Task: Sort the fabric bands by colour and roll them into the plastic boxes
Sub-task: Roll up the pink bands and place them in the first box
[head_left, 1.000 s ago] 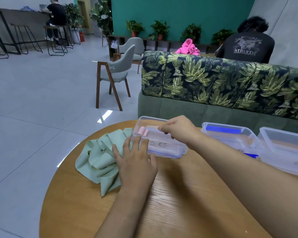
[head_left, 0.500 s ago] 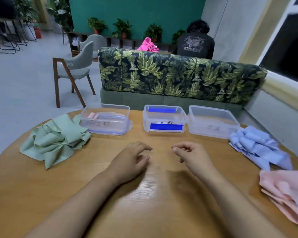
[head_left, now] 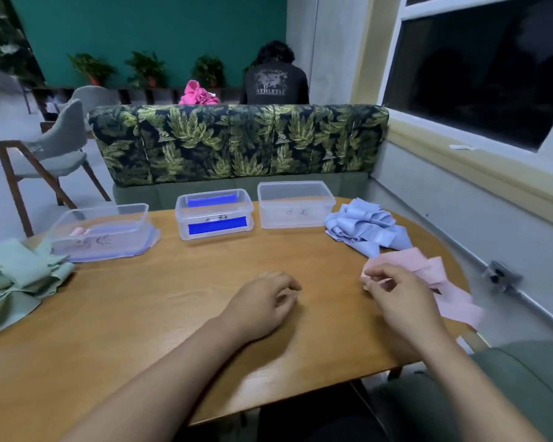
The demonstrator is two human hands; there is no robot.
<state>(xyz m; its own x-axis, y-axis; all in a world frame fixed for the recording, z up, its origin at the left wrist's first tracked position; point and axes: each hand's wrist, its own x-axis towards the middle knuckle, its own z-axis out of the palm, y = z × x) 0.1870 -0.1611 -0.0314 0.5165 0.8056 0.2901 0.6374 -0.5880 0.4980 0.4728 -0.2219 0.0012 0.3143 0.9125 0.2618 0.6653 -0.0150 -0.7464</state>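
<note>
- A person's right hand (head_left: pixel 396 291) curls its fingers at the near corner of the pink bands (head_left: pixel 428 272), heaped at the right edge of a round wooden table (head_left: pixel 173 307). Whether thumb and forefinger actually pinch the cloth cannot be told.
- The left hand (head_left: pixel 262 301) rests on the wood, fingers loosely bent, holding nothing.
- The step appears to be lifting one pink band. It would go best by taking a single layer at its end, drawing it clear, smoothing it flat and rolling it tight to sit beside the pink roll (head_left: pixel 80 231) in the left box (head_left: pixel 131 224).
- The bands are thin, limp and matte, lying in crumpled folds. The blue bands (head_left: pixel 364 228) touch the pink, and the green bands (head_left: pixel 16 282) lie far left.
- The boxes are clear, rigid plastic with rounded corners. The middle box (head_left: pixel 246 215) shows blue; the right box (head_left: pixel 296 215) stands beside it.
</note>
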